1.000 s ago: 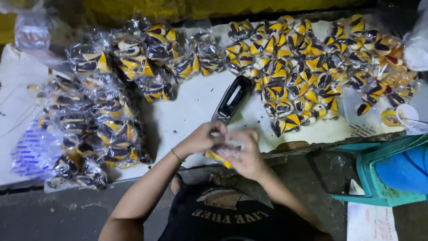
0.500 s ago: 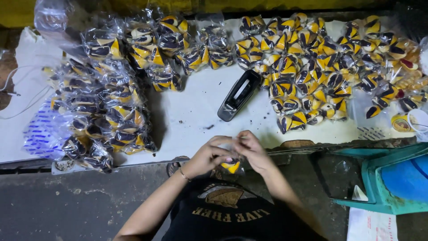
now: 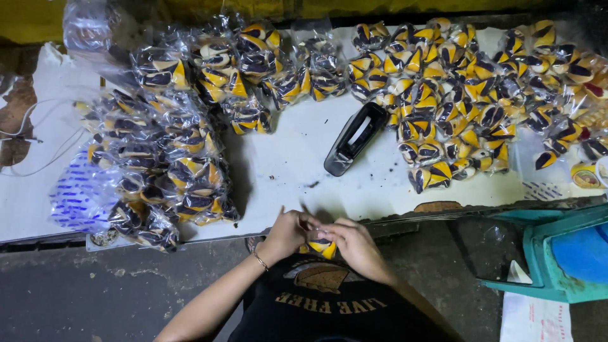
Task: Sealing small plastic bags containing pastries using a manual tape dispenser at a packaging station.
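Note:
My left hand and my right hand meet close to my chest, just off the near edge of the white table. Between them they pinch a small clear packet of yellow and dark wrapped pieces; its top is hidden by my fingers. A black stapler lies on the table beyond my hands, angled toward the upper right.
Filled clear packets of the same pieces are heaped at the left and along the back. Several loose yellow-and-dark pieces cover the right of the table. A teal plastic stool stands at the lower right.
Both hands with the packet have drawn back from over the table edge toward my body. The view has shifted, so the table sits higher in frame.

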